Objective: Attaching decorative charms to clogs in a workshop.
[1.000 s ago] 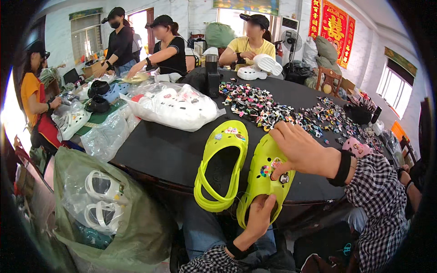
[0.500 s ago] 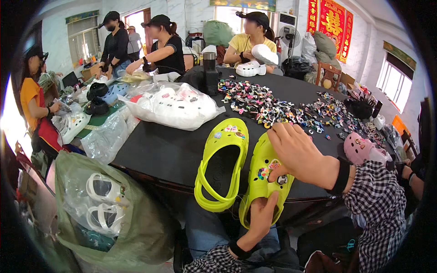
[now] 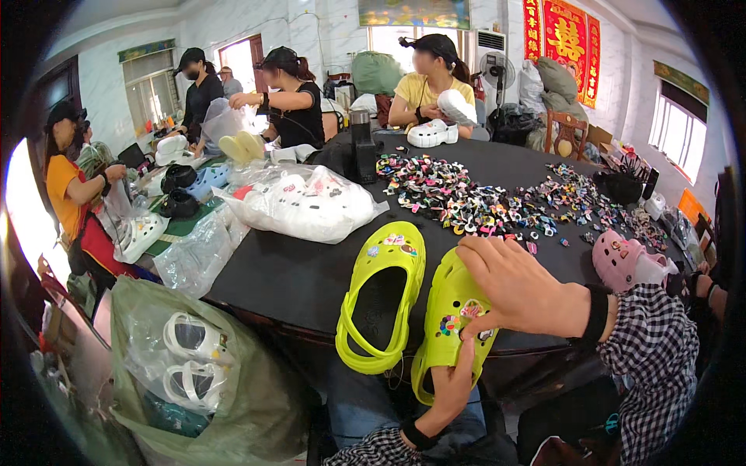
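Observation:
My left hand (image 3: 449, 387) grips the heel end of a lime green clog (image 3: 449, 318) from below, at the near edge of the round black table (image 3: 295, 276). My right hand (image 3: 517, 286) rests on the top of this clog, fingertips pressing among small coloured charms on its front. A second lime green clog (image 3: 385, 291) lies flat on the table just to the left, with a few charms on its toe. A wide spread of small coloured charms (image 3: 497, 202) covers the table beyond my hands.
A pink clog (image 3: 622, 260) lies at the right. A clear bag of white clogs (image 3: 307, 202) sits on the table's left, another bag with white clogs (image 3: 194, 365) stands on the floor. Several people work around the table and a side bench.
My right hand has shifted slightly down over the clog's front. The clog in my hands has tipped a little lower toward me.

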